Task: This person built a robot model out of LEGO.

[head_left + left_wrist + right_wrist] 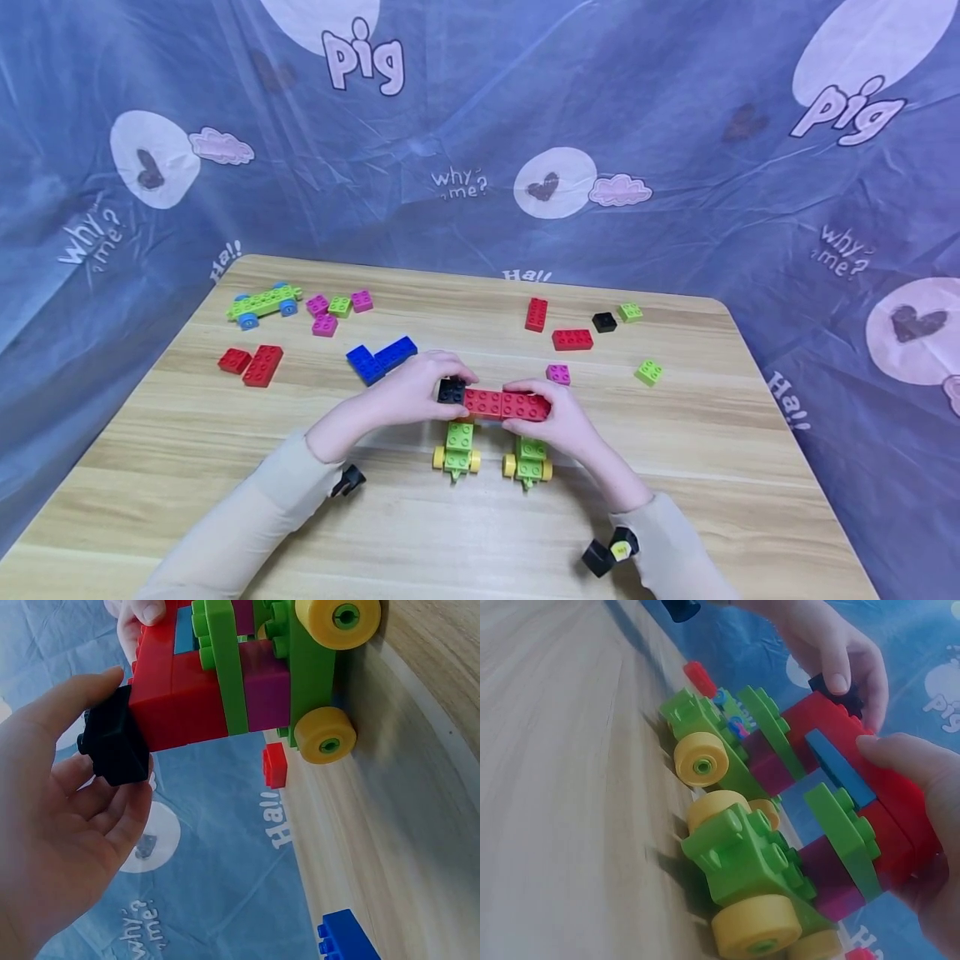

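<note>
My left hand [408, 392] pinches a black brick [118, 742] between thumb and fingers. That brick sits right at the left end of a row of red bricks [483, 403]. At the row's right end, my right hand [558, 417] grips the red bricks with its thumb on the near side. Beneath the row, the right wrist view shows a flat blue brick [840, 766], green plates [844, 836] and purple bricks [829, 874]. These rest on two green wheeled bases [459, 446] with yellow wheels [755, 924].
Behind the left hand lie blue bricks [382, 358]. A green car base with blue wheels [264, 302] stands far left, near pink bricks [324, 325] and red bricks [262, 367]. Far right are red [572, 340], black [603, 322] and green bricks [648, 372]. A printed cloth [465, 125] hangs behind the table.
</note>
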{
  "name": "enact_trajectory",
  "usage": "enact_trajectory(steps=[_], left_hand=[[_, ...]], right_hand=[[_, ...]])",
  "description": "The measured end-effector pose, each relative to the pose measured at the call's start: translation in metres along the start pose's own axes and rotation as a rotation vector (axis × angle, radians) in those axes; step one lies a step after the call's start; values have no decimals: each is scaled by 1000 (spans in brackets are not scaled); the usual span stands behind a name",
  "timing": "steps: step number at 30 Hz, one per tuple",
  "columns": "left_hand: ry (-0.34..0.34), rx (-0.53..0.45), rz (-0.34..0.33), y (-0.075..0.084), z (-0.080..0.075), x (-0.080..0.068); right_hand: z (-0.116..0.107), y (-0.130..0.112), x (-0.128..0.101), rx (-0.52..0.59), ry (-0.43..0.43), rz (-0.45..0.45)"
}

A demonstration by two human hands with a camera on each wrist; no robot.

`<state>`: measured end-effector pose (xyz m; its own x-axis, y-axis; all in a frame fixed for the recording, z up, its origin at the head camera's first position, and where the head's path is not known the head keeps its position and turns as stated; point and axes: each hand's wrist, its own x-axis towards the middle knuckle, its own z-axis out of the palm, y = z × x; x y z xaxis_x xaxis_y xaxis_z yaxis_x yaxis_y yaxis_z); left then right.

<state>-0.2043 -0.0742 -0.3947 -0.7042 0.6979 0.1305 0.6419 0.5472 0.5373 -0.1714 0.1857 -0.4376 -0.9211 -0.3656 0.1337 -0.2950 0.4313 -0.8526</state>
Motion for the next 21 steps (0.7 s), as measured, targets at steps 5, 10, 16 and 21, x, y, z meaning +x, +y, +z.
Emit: enact_trajectory(steps=[5,10,16,21], left_hand=[[0,-17,-22,1,0,-1],[-8,-39,-50,0,1,-1],[6,-76,-56,-1,3,-1],[15,-67,-44,-2,5,-2]], right_hand=[[-6,3,-5,-7,36,2],[-12,6,-9,-46,41,-3],[-14,10,-12,-81,53,-36],[-14,9,-11,-88,60,-29]])
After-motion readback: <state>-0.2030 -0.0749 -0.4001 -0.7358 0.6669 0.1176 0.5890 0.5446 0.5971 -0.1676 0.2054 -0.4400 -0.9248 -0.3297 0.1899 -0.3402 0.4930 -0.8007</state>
